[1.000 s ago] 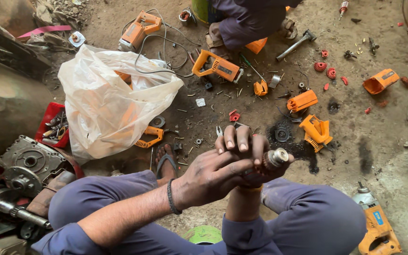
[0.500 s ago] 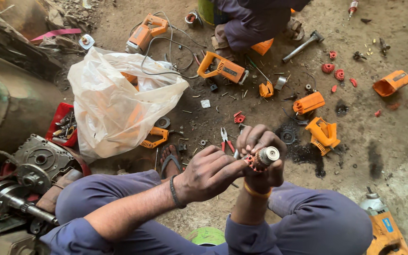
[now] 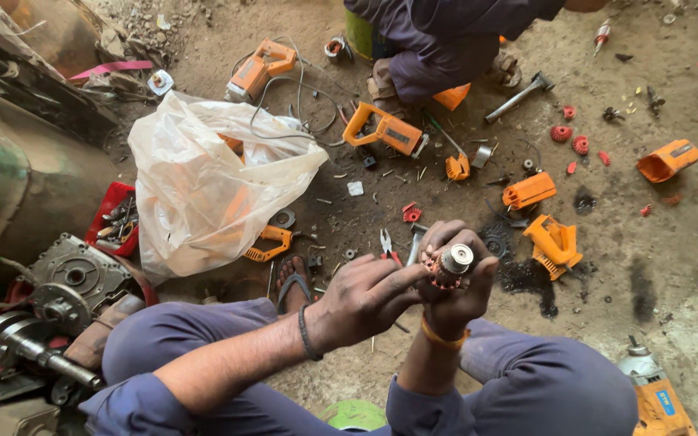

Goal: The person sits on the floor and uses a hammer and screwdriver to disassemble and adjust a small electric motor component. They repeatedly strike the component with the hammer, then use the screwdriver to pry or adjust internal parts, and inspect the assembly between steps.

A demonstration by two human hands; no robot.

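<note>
— Centrally, what is listed first?

— One motor armature (image 3: 448,268), small, with a red toothed fan ring and a shiny metal end cap. It is held upright above the lap, over the dirt floor (image 3: 648,266), with the right hand (image 3: 456,292) wrapped closed around its lower part. An orange band is worn at that wrist.

— And the left hand (image 3: 363,300)?

— Brought in from the left, fingertips pressed against the red ring; it is closed lightly on the part rather than spread. A dark band is seen at its wrist. Both hands are together on the one piece.

— What is catalogued around it?

— Pliers with red handles (image 3: 386,245), lying on the ground just beyond the hands. A white plastic bag (image 3: 203,186), bulging, to the left. Orange tool housings, scattered: one drill body (image 3: 384,131) farther off, one shell (image 3: 555,242) to the right beside a dark oil stain. Red gears (image 3: 572,139) are noted farther right. A grey gearbox casting (image 3: 70,278) is entered at the left knee. A second person, crouched (image 3: 438,48), is recorded at the top edge.
</note>
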